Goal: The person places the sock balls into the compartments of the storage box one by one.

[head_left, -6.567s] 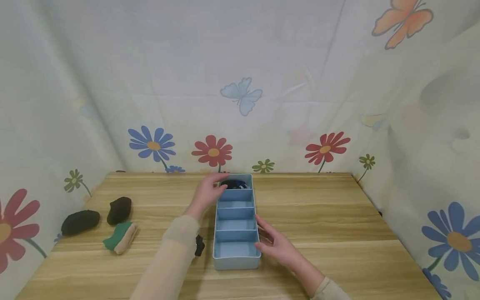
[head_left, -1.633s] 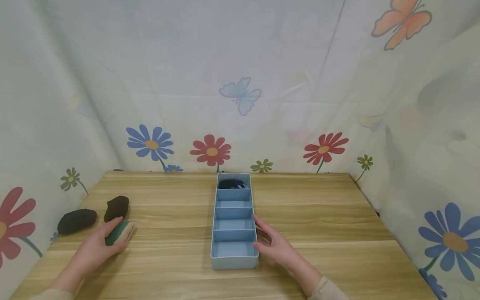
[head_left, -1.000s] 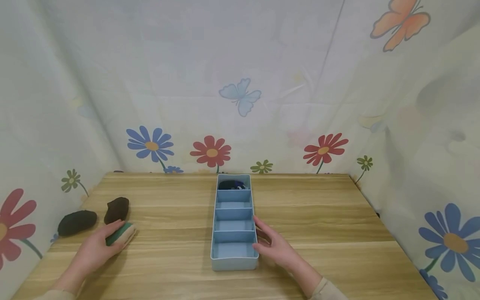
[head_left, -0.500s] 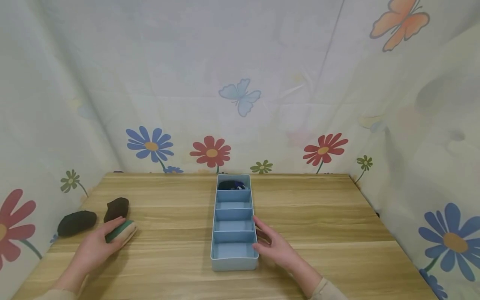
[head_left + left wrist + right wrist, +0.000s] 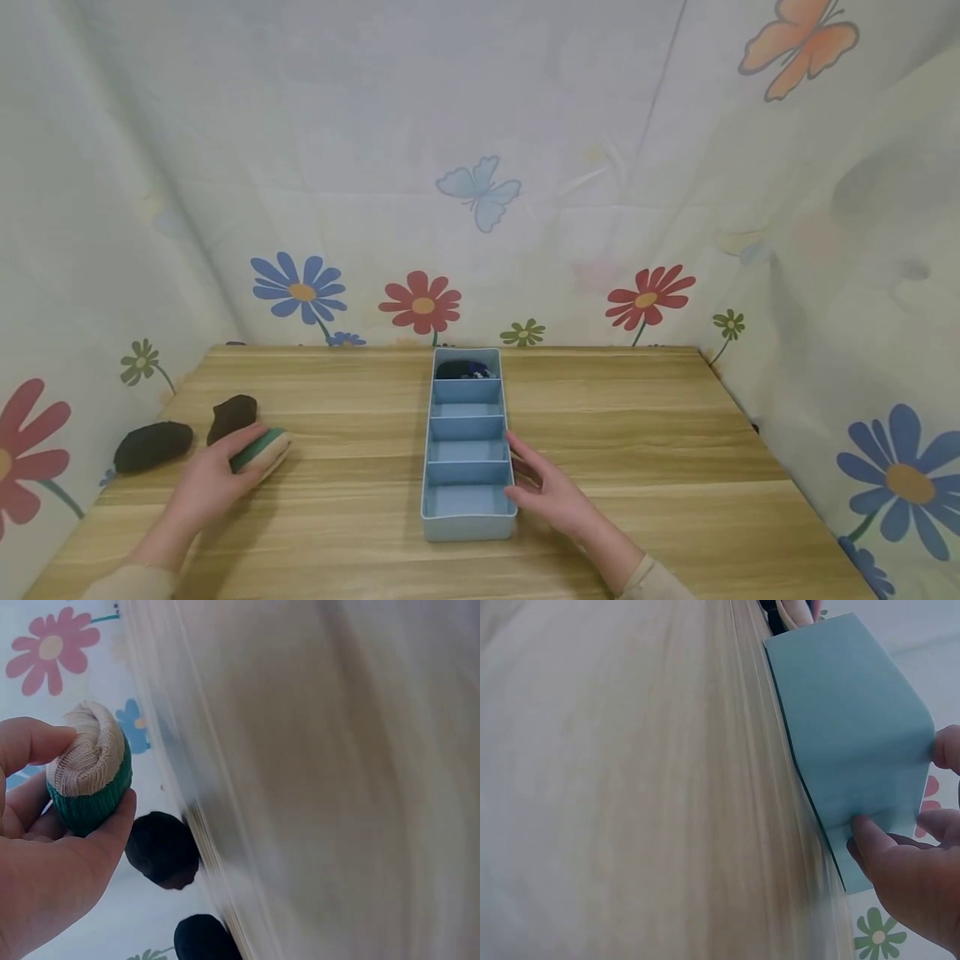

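Note:
My left hand (image 5: pixel 206 483) holds a rolled sock (image 5: pixel 261 450), green and cream, on the left side of the table. In the left wrist view the thumb lies on the ribbed cream part of the sock (image 5: pixel 90 761), with fingers around its green side. My right hand (image 5: pixel 555 496) rests its fingertips against the right side of a long light-blue divided box (image 5: pixel 469 527). The right wrist view shows those fingers (image 5: pixel 874 840) on the box's outer wall. A dark bundle (image 5: pixel 459 370) with blue and white bits sits in the far compartment.
Two dark rolled bundles, one blackish (image 5: pixel 153 447) and one brownish black (image 5: pixel 231 417), lie on the wooden table (image 5: pixel 637 417) at left, the brownish one close behind the left hand. A flowered cloth (image 5: pixel 360 192) hangs behind and at both sides.
Earlier my left hand was at the box's far compartment; then it took hold of the green and cream sock. Since half a second ago it has moved slightly right and away with it. Right hand still.

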Action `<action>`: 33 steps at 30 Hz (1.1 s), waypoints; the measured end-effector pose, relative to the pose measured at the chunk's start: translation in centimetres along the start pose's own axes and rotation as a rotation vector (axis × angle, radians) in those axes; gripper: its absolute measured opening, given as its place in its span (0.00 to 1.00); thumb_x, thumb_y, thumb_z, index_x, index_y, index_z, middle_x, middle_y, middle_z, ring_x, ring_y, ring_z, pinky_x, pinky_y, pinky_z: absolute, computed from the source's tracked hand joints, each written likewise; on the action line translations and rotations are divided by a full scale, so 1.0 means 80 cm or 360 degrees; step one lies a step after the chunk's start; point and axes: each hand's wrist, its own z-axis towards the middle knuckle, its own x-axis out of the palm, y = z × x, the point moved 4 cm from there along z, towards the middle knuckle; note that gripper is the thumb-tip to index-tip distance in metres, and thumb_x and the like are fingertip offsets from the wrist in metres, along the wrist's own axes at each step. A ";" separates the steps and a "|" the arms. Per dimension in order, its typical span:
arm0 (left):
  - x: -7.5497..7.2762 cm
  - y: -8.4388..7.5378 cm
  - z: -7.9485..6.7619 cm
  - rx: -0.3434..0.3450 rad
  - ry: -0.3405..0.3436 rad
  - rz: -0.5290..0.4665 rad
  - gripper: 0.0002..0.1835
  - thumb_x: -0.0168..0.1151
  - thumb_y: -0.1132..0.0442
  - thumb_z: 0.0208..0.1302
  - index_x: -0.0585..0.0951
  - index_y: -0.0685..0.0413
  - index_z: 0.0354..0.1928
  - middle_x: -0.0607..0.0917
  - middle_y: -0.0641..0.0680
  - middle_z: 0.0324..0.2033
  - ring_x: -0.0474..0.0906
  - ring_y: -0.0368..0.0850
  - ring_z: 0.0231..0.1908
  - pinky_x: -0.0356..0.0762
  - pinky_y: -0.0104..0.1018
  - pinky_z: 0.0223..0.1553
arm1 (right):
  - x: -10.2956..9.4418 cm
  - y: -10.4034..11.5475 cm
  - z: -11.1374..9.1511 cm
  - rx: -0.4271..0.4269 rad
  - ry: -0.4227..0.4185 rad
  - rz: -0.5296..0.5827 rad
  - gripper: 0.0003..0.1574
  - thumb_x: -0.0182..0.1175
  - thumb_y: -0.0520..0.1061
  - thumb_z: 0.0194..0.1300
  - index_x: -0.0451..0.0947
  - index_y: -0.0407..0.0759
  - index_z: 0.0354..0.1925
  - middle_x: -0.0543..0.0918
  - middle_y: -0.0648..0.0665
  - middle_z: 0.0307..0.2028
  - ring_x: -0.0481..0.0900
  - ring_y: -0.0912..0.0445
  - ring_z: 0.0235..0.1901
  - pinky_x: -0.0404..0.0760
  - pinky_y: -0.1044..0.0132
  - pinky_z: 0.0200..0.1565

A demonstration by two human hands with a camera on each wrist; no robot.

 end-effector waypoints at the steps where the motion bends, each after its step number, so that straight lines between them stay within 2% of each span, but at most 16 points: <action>1: 0.002 -0.002 0.001 0.0002 -0.0003 -0.0014 0.31 0.69 0.68 0.58 0.73 0.68 0.64 0.72 0.73 0.62 0.68 0.72 0.59 0.68 0.60 0.51 | 0.000 0.000 0.000 0.0001 0.0000 0.0001 0.49 0.60 0.32 0.67 0.46 0.33 0.77 0.49 0.27 0.74 0.55 0.31 0.70 0.59 0.46 0.67; 9: 0.015 -0.022 0.009 -0.0008 0.0034 -0.0094 0.31 0.67 0.70 0.59 0.72 0.67 0.65 0.73 0.71 0.62 0.69 0.69 0.59 0.68 0.56 0.52 | 0.000 0.000 0.000 0.0015 -0.0007 -0.0001 0.49 0.61 0.32 0.67 0.46 0.34 0.77 0.50 0.28 0.74 0.55 0.31 0.70 0.59 0.46 0.68; 18: 0.029 -0.039 0.018 -0.0017 0.0071 -0.0168 0.32 0.66 0.69 0.61 0.70 0.65 0.68 0.71 0.71 0.64 0.68 0.71 0.60 0.68 0.63 0.55 | 0.001 0.001 0.000 0.0036 -0.0015 -0.0009 0.49 0.61 0.33 0.67 0.47 0.35 0.77 0.51 0.28 0.74 0.56 0.32 0.70 0.59 0.46 0.68; 23: 0.036 -0.049 0.023 0.0006 0.0083 -0.0174 0.32 0.66 0.71 0.60 0.71 0.63 0.68 0.70 0.69 0.65 0.66 0.72 0.62 0.66 0.65 0.57 | 0.001 0.001 0.000 0.0024 -0.0014 -0.0006 0.49 0.61 0.33 0.67 0.47 0.35 0.77 0.50 0.28 0.74 0.56 0.32 0.70 0.60 0.47 0.68; 29: 0.046 -0.061 0.032 0.0066 0.0074 -0.0205 0.32 0.65 0.72 0.60 0.71 0.63 0.68 0.72 0.70 0.64 0.70 0.70 0.59 0.70 0.62 0.54 | 0.000 0.000 0.000 0.0027 -0.0018 -0.0016 0.49 0.61 0.34 0.67 0.47 0.35 0.77 0.50 0.29 0.74 0.56 0.33 0.70 0.60 0.47 0.68; 33: 0.054 -0.069 0.039 0.0100 0.0072 -0.0257 0.31 0.66 0.72 0.60 0.72 0.64 0.67 0.72 0.68 0.65 0.69 0.69 0.61 0.70 0.61 0.56 | 0.000 -0.001 0.000 0.0024 -0.0018 -0.0020 0.49 0.61 0.33 0.67 0.47 0.35 0.77 0.50 0.29 0.74 0.56 0.33 0.70 0.59 0.47 0.68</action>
